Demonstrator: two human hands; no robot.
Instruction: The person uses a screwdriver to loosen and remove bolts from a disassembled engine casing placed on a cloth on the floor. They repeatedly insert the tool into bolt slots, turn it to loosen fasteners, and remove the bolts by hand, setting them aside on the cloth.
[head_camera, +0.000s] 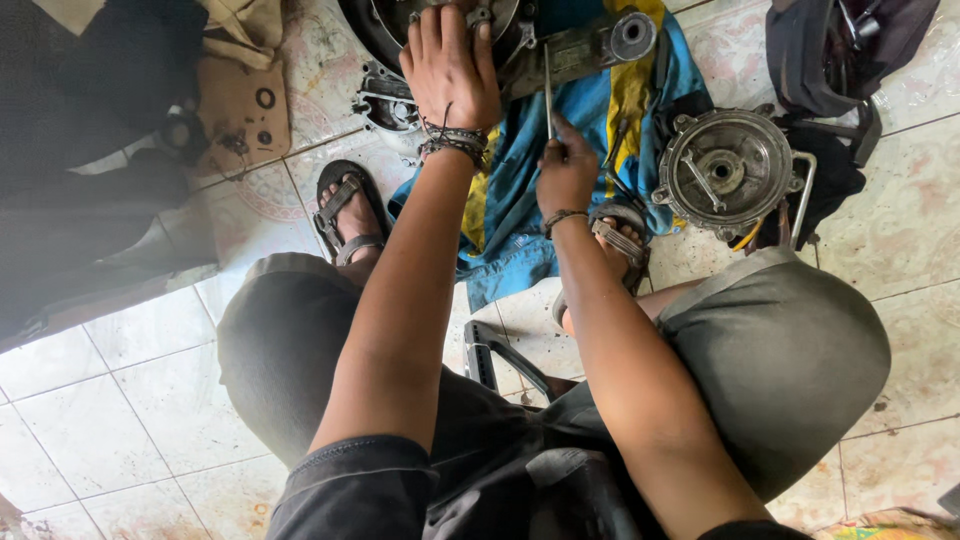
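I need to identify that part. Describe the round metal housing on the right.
The housing is a round, bowl-shaped casting of dull grey, grimy metal with a central hub and lugs around its rim. It lies open side up on the tiled floor, beside the blue cloth. A small tool rests inside. Neither hand touches it.

- You're in an informal repair workshop, on a stained tile floor (120, 420).
- Greasy engine parts: round metal housing (725, 165), casing (585, 45), on blue cloth (515, 200).
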